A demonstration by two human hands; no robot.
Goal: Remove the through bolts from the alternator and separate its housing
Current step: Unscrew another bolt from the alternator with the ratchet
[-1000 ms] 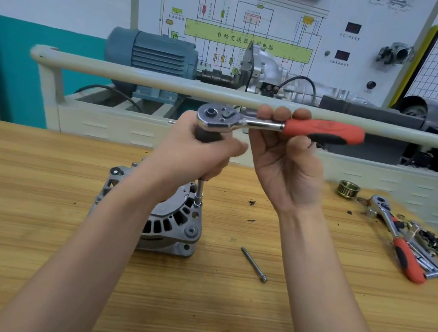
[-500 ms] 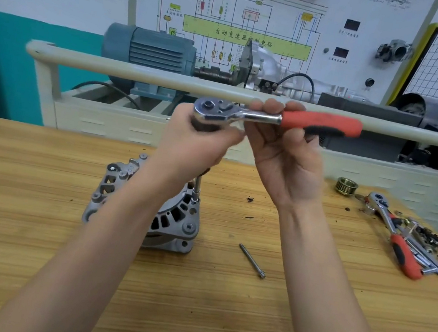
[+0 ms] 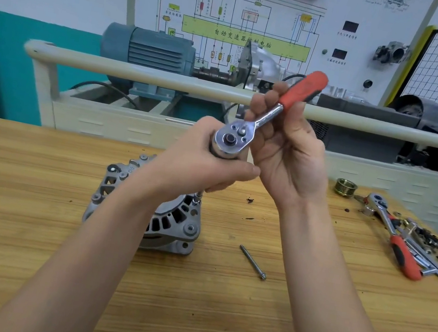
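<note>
Surface: wooden workbench (image 3: 27, 219), with a training panel behind it.
Alternator: the alternator (image 3: 172, 222) sits on the bench under your left forearm.
Left hand: your left hand (image 3: 206, 163) is wrapped around the extension below the ratchet (image 3: 267, 118) head.
Right hand: your right hand (image 3: 288, 148) grips the ratchet handle, fingers curled round it.
Loose bolt: one through bolt (image 3: 252, 262) lies on the bench just right of the alternator.
Spare tools: second ratchet (image 3: 395, 238) at far right.

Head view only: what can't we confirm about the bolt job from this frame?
- Socket-to-bolt seat: the left hand hides the extension under the chrome ratchet with the red handle.
- Near-left side of the grey cast alternator housing: left forearm covers it, so bolts there can't be counted.
- Head type of the loose long steel bolt on the wooden bench: too small.
</note>
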